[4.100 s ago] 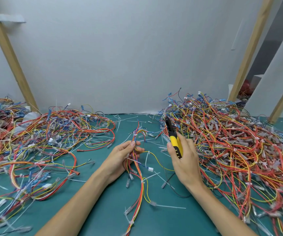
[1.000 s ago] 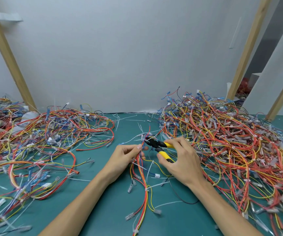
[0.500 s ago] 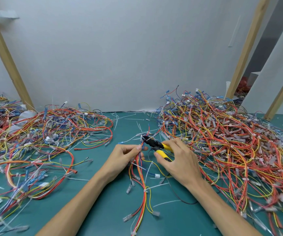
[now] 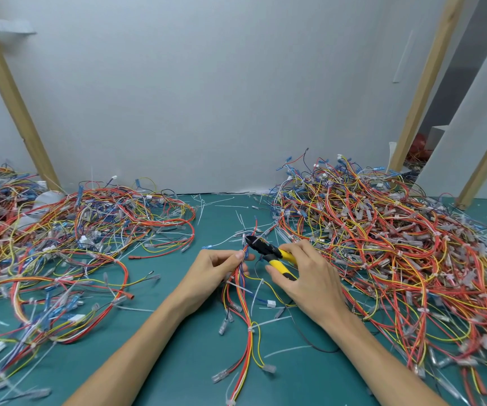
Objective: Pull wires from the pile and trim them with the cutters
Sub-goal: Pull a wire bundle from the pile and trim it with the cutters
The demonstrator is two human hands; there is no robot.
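**Wire bundle held to the cutters between two heaps**

A thin bundle of red, yellow and blue wires (image 4: 247,315) is pinched near its upper end between the thumb and curled fingers of the left hand (image 4: 215,268). The rest of it trails toward the viewer across the green mat (image 4: 177,347). The yellow-handled cutters (image 4: 268,251) are gripped in the right hand (image 4: 309,276), with the fingers wrapped round the handles. The black head is set against the bundle just above the left fingertips.

The tall wire pile (image 4: 388,247) is heaped at the right, and its edge crowds the right wrist and forearm. A flatter spread of wires (image 4: 75,230) covers the left side. White cable-tie offcuts (image 4: 286,351) are scattered over the mat between them. A white connector (image 4: 271,303) lies just beside the right hand. A loose black wire (image 4: 312,344) is looped by the right forearm. Behind, a white panel (image 4: 207,98) is braced by slanted wooden struts (image 4: 423,89).
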